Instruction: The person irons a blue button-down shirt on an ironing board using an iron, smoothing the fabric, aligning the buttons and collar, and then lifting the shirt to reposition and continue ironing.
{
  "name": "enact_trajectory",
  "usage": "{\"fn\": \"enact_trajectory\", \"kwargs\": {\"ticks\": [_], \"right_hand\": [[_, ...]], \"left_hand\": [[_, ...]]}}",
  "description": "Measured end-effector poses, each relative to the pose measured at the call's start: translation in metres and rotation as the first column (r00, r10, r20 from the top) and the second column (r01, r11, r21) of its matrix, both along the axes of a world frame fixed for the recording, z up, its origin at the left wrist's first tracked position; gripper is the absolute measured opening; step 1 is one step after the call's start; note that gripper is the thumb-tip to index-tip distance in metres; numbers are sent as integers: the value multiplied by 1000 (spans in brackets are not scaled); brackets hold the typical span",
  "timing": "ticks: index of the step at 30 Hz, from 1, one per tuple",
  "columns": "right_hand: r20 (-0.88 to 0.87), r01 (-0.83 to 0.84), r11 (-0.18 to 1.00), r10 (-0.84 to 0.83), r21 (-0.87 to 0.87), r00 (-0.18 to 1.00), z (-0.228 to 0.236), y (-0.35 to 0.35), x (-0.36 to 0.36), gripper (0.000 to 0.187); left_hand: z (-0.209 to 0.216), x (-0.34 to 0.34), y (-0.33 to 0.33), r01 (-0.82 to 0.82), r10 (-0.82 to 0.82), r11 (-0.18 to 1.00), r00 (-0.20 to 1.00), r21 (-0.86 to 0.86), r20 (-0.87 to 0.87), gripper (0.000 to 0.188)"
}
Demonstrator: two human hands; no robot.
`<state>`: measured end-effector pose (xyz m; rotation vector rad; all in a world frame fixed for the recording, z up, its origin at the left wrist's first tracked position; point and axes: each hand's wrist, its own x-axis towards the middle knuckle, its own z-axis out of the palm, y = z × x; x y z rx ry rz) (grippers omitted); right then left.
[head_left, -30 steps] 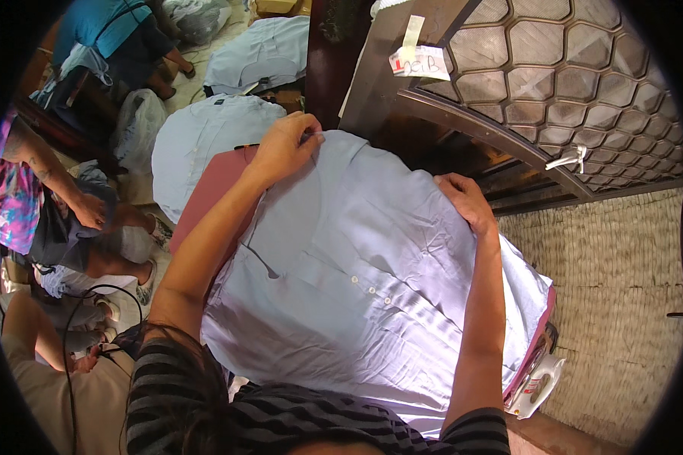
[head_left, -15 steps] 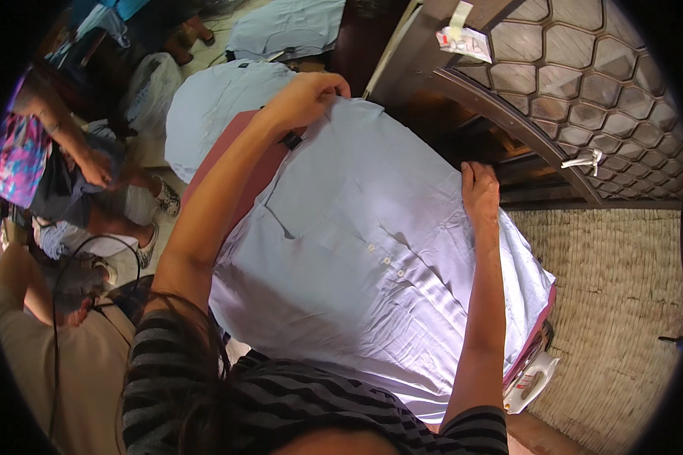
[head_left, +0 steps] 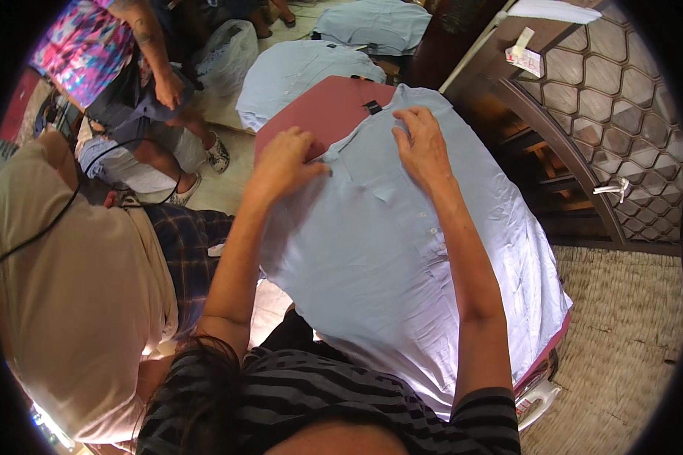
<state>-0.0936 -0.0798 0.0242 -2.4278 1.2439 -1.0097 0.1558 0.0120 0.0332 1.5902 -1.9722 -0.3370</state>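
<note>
A pale blue button-up shirt lies spread over a dark red padded board, its neck end at the far side with a small black label. My left hand is at the shirt's left edge near the collar, thumb apart from the fingers, and grips nothing that I can see. My right hand rests over the cloth beside the button placket below the collar, thumb and fingers apart. Small white buttons run down the front. Wrinkles cross the lower part of the shirt.
Beyond the board lie more pale blue garments, with a clear plastic bag to their left. A person in beige is close at my left, another in bright print behind. An iron-like white handle shows near right, beside a metal grille door.
My right hand has left the shirt's right edge for the area below the collar. My left hand has come off the far corner to the left edge. The view has shifted left.
</note>
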Motion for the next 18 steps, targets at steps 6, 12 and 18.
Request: {"fn": "enact_trajectory", "kwargs": {"ticks": [6,12,18], "right_hand": [[-111,-198,978,203,58,973,-6,19,55,29],[-197,-93,990,112,104,974,-14,-2,74,25],[-106,-1,952,35,307,994,4,27,97,31]], "left_hand": [[-32,-11,7,-230,217,973,942,-18,-257,17],[-21,1,48,-207,215,975,970,84,-114,21],[-33,32,111,-312,310,950,930,25,-198,18]]}}
